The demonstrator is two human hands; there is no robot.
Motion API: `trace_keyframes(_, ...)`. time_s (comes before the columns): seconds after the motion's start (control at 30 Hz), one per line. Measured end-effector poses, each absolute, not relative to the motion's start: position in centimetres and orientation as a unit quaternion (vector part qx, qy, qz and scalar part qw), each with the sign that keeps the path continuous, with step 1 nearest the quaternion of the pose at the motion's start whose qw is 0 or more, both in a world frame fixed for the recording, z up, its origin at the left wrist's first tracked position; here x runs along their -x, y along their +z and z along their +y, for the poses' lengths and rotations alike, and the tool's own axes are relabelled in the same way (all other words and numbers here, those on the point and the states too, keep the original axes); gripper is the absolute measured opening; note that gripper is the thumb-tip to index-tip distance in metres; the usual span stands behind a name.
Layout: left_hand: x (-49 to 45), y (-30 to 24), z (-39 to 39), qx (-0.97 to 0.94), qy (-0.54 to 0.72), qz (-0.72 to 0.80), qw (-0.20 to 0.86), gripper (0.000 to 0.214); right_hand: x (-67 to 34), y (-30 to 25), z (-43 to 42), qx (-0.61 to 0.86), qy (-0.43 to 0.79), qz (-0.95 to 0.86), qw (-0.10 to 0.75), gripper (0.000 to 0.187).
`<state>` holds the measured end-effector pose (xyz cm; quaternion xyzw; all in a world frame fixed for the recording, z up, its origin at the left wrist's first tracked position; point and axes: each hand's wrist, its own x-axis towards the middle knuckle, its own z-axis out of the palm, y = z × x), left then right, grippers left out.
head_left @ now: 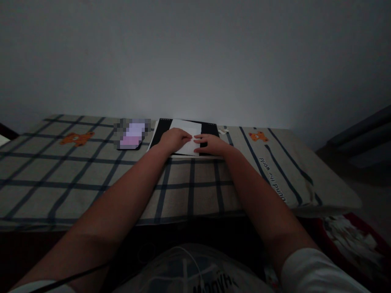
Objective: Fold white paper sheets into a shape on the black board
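Observation:
A white sheet of paper (186, 124) lies slightly askew over a flat black board or pad (210, 127), which has a row of small holes along its far edge. My left hand (174, 139) rests on the left part of the sheet, fingers drawn together and pinching at the paper near its middle. From the other side my right hand (211, 144) reaches in, its thumb and fingers apart, fingertips touching the sheet. The two hands' fingertips nearly meet. Part of the paper is hidden beneath them.
A phone with a lit, blurred screen (132, 135) lies left of the pad. Small white scraps (223, 131) sit at its right. The checked tablecloth (189, 191) reaches a grey wall (195, 61) behind. Below the table's right side is a red container (366, 228) with crumpled white stuff.

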<state>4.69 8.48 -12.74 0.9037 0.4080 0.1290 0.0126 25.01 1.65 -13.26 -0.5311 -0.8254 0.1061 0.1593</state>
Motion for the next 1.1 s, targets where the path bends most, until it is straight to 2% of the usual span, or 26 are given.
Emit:
trace_keyframes(0.17,-4.4,-11.8,8.1,-0.921,0.085,0.38,0.004,0.038,-25.0,-13.1,1.6,0.53,0.107,-0.826,0.156,0.047)
trace_keyframes(0.4,-3.7,-11.7,8.3,-0.937,0.058,0.339,0.052,0.042,-24.9,-12.9,1.5,0.532,0.106,-0.826,0.155,0.046)
trace_keyframes(0.73,-3.3,-11.0,8.0,-0.944,-0.023,0.316,0.089,0.059,-25.2,-13.2,1.7,0.516,0.13,-0.829,0.172,0.047)
trace_keyframes(1.1,-2.5,-11.3,8.4,-0.95,-0.039,0.279,0.137,0.077,-25.2,-13.0,1.7,0.524,0.122,-0.829,0.154,0.047)
